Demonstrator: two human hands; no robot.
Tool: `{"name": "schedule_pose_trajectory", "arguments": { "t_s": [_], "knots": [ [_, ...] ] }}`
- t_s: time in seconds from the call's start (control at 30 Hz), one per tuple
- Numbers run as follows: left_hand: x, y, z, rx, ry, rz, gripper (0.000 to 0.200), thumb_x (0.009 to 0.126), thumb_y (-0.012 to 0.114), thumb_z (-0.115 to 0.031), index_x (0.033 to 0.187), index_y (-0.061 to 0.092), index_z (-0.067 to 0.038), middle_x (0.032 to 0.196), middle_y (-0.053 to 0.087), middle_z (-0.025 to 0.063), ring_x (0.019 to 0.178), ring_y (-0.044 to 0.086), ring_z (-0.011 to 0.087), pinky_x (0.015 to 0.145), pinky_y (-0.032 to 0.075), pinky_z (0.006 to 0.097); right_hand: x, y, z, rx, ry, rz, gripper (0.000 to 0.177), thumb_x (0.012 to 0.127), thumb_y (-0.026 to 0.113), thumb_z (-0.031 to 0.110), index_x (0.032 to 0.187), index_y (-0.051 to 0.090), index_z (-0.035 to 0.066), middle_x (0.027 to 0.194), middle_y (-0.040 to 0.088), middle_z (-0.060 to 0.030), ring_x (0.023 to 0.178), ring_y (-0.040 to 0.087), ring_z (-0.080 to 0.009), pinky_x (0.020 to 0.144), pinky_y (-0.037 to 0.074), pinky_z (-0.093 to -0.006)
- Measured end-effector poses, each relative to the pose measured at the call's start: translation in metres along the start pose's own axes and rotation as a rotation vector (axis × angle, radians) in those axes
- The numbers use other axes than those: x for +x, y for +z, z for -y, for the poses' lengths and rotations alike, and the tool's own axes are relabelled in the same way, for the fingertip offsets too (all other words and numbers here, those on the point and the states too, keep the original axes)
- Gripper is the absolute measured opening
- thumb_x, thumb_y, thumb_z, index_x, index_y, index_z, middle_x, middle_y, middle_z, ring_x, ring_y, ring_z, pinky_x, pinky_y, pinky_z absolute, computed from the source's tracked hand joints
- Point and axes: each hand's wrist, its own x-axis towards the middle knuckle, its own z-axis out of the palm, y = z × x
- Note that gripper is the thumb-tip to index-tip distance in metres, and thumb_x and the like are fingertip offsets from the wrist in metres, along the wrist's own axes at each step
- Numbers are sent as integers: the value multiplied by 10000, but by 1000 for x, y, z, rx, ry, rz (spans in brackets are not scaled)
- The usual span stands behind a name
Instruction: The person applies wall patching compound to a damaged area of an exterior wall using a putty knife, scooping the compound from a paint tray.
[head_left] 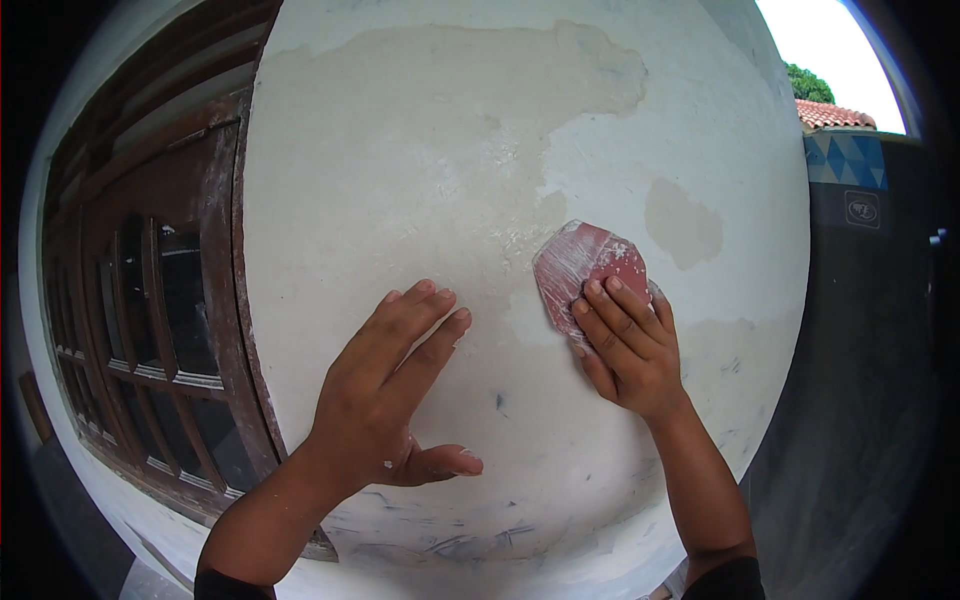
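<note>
A pale wall (400, 120) fills the middle of the view, with damp-looking beige patches and whiter areas. My right hand (630, 345) grips a flat, reddish, many-sided plate (570, 265) smeared with white, with small white crumbs near its right edge. Fingers lie together over the plate's lower part, and it is held against the wall. To the left, my left hand (385, 400) is open at the wall, fingers stretched upward and thumb apart, with nothing in it. White residue marks its fingertips and thumb.
On the left stands a dark brown wooden door or window frame (225, 300) with glass panes. Dark scuffs (470, 540) run along the lower wall. Past the wall's right edge are a dark surface with a blue patterned strip (845, 160) and a red tiled roof (835, 115).
</note>
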Motion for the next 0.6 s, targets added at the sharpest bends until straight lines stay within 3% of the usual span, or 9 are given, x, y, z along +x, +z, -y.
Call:
{"name": "schedule_pose_trajectory", "arguments": {
  "t_s": [0.1, 0.17, 0.27, 0.3, 0.37, 0.6],
  "knots": [
    [-1, 0, 0, 9, 0, -4, 1012, 763, 578, -819, 1305, 576, 37, 1312, 565, 236, 1276, 534, 404, 1079, 420, 532, -6, 2, -1, -31, -26, -14, 404, 850, 697, 250, 1241, 702, 151, 1312, 658, -30, 1298, 544, -194, 1103, 337, -431],
    [-3, 4, 0, -38, -52, -29, 1093, 759, 391, -920, 1296, 601, 9, 1350, 568, 197, 1300, 530, 384, 1095, 388, 560, -5, 0, -1, -29, -2, -57, 402, 850, 693, 260, 1236, 705, 149, 1307, 662, -30, 1292, 551, -195, 1106, 334, -434],
    [-1, 6, -1, -35, -47, -29, 1094, 757, 389, -921, 1297, 601, 7, 1350, 568, 195, 1303, 528, 383, 1097, 387, 557, 1, 1, 2, -19, -14, -3, 391, 852, 690, 255, 1227, 710, 145, 1297, 668, -38, 1280, 562, -197, 1105, 336, -433],
    [-1, 5, -1, -36, -47, -29, 1094, 757, 389, -921, 1297, 601, 7, 1350, 568, 195, 1303, 528, 383, 1097, 387, 557, -1, 1, 1, -21, -14, -3, 391, 852, 690, 255, 1227, 710, 145, 1297, 668, -38, 1280, 562, -197, 1105, 336, -433],
    [0, 0, -2, -6, -2, 0, 1011, 767, 572, -819, 1306, 573, 36, 1314, 564, 235, 1278, 533, 402, 1082, 418, 532, -5, 1, 0, -1, -13, -44, 397, 847, 690, 237, 1233, 706, 143, 1309, 661, -39, 1280, 563, -198, 1105, 338, -434],
    [4, 2, -3, 0, 8, -7, 1003, 772, 573, -814, 1308, 572, 35, 1323, 558, 234, 1280, 531, 403, 1082, 417, 532, 21, 0, 11, 9, -25, -18, 425, 842, 701, 233, 1256, 691, 139, 1342, 640, -30, 1303, 542, -197, 1073, 364, -434]
  ]
}}
